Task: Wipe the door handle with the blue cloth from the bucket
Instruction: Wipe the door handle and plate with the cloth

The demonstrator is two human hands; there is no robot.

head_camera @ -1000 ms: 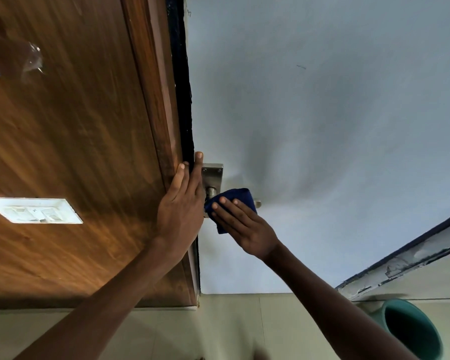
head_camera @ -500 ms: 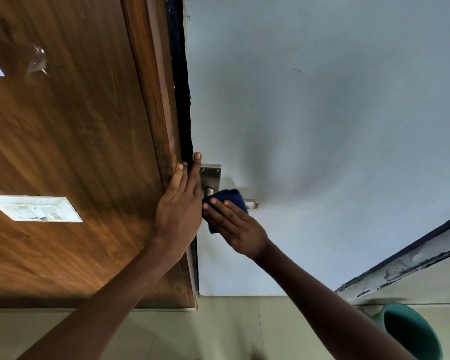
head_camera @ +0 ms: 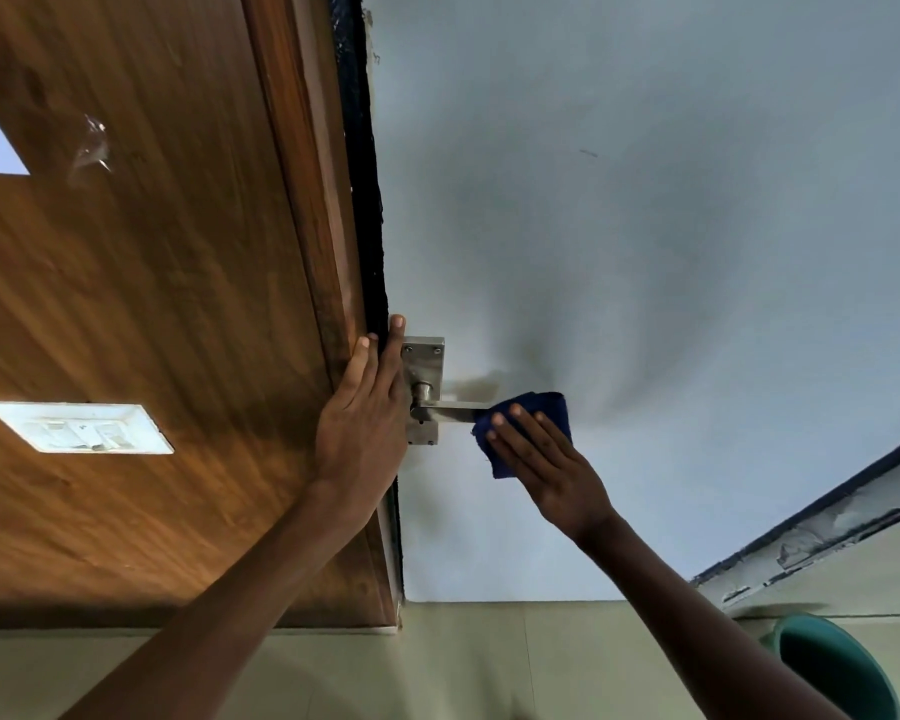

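A steel door handle [head_camera: 450, 411] with a rectangular backplate [head_camera: 425, 362] sits on the pale blue-grey door [head_camera: 619, 241]. My right hand [head_camera: 552, 465] presses a dark blue cloth [head_camera: 533, 407] over the handle's free end, so the lever's tip is hidden. My left hand [head_camera: 365, 418] lies flat, fingers together, against the door's edge beside the backplate and holds nothing. The green bucket [head_camera: 842, 672] stands on the floor at the lower right, partly cut off by the frame.
A wooden wall panel [head_camera: 126, 304] fills the left, carrying a white switch plate [head_camera: 79, 427]. Pale floor tiles [head_camera: 489, 662] run along the bottom. A worn skirting edge [head_camera: 822, 522] slants in at the right.
My right hand slid the cloth along the lever from the backplate end out to the right tip, uncovering most of the lever. My left hand stayed on the door edge.
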